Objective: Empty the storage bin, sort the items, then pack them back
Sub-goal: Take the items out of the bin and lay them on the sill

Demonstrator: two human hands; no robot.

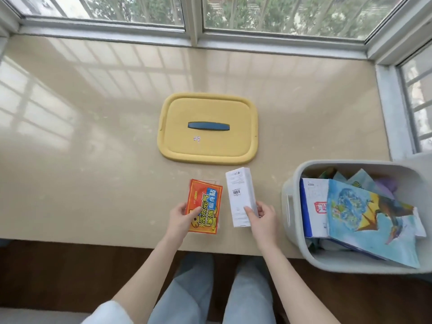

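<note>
So the bin is the pale grey one sitting at the right end of the sill, partly hanging past the front edge by the look of it, and it's nowhere near empty. There's a big blue picture book with a bird on the cover lying tilted across the top, a white book with a blue spine and a red stamp tucked under it on the left, and some more blue and purple bits poking out behind that I can't really make out. The yellow lid with its dark blue handle is off and lying flat on the sill, further back toward the window, well apart from the bin. Left hand has its thumb pinched over the near left part of an orange packet, the one with blue and yellow lettering, and there looks to be another thin packet stacked under it. Right hand is closed on the lower end of a tall white box with a barcode, thumb across the front and fingers round the right side. Packet and box are just beside each other, near the front edge of the sill, between lid and person. Can't tell if either is resting on the sill or held just above it. Light jeans visible below.
</note>
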